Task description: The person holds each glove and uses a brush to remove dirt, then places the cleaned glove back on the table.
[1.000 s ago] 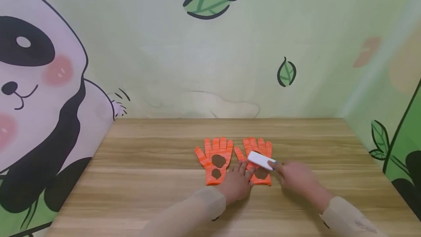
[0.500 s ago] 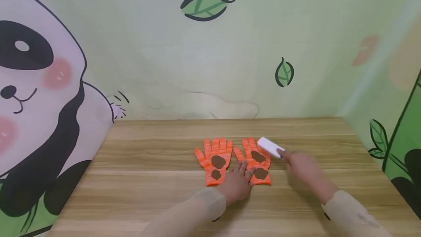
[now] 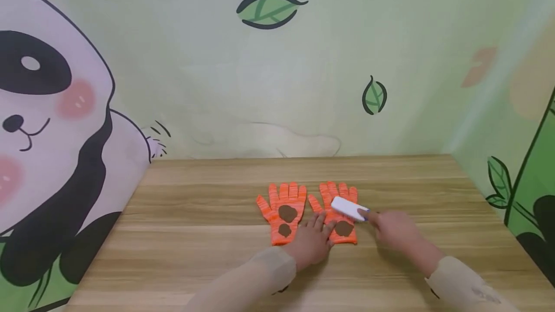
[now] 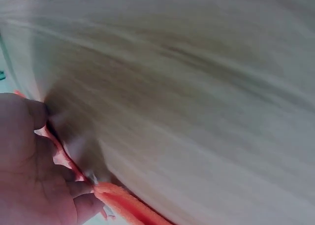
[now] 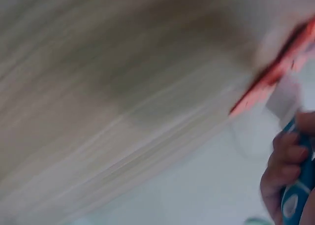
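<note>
Two orange knit gloves lie flat, side by side, fingers pointing away: the left glove [image 3: 277, 201] and the right glove [image 3: 340, 191]. Each bears brown patches; the right one's upper patch is hidden under a brush. My left hand [image 3: 311, 240] rests with spread fingers on the lower left edge of the right glove, near the cuff. In my right hand [image 3: 396, 230] I grip the brush [image 3: 348, 208] by its blue handle [image 5: 297, 195]. Its white head lies over the middle of that glove; bristles are not visible.
The gloves lie on a wood-grain table [image 3: 195, 196]. Behind it hangs a pale green backdrop [image 3: 208, 61] with printed leaves and a large panda [image 3: 47, 110] at the left.
The brush went up and right toward the right glove's fingertips, then came back down and left onto its middle. My left hand has stayed in place.
</note>
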Action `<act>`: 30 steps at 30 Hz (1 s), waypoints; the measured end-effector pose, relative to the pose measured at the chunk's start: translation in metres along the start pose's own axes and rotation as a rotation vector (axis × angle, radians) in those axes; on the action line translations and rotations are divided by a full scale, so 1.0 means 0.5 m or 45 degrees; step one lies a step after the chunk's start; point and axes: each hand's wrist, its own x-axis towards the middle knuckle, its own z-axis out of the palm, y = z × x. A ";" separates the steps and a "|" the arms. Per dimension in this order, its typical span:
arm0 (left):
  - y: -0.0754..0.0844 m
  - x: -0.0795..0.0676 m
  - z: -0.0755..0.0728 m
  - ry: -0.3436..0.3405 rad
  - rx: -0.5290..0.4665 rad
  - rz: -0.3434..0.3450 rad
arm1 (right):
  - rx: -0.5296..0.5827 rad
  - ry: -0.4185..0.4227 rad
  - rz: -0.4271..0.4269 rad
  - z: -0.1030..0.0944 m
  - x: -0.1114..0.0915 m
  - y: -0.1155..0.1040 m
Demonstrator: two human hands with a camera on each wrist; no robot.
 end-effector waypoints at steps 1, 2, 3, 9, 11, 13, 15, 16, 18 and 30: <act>0.000 0.001 -0.002 -0.007 0.004 0.004 | 0.024 0.008 0.036 0.000 -0.001 0.004; 0.000 0.003 -0.004 -0.020 -0.010 0.006 | 0.031 0.030 0.079 -0.001 -0.002 0.008; -0.002 0.005 -0.005 -0.037 -0.032 0.012 | 0.048 0.053 0.117 -0.002 -0.003 0.011; -0.027 0.023 -0.025 -0.093 -0.160 0.088 | 0.036 0.126 0.074 0.005 -0.008 0.008; -0.036 0.028 -0.038 -0.081 -0.133 0.085 | 0.065 0.133 0.080 0.010 -0.008 0.005; -0.042 0.032 -0.047 -0.064 -0.100 0.069 | 0.083 0.136 0.103 0.011 -0.007 0.004; -0.043 0.036 -0.055 -0.071 -0.056 0.038 | 0.089 0.117 0.116 0.008 -0.004 0.003; -0.043 0.040 -0.054 -0.079 -0.060 0.021 | 0.095 0.100 0.122 0.005 -0.001 0.000; -0.043 0.046 -0.054 -0.101 -0.079 -0.007 | 0.109 0.072 0.119 0.000 0.007 -0.010; -0.033 0.085 -0.042 -0.119 0.062 -0.009 | 0.099 -0.035 0.075 -0.004 0.047 -0.046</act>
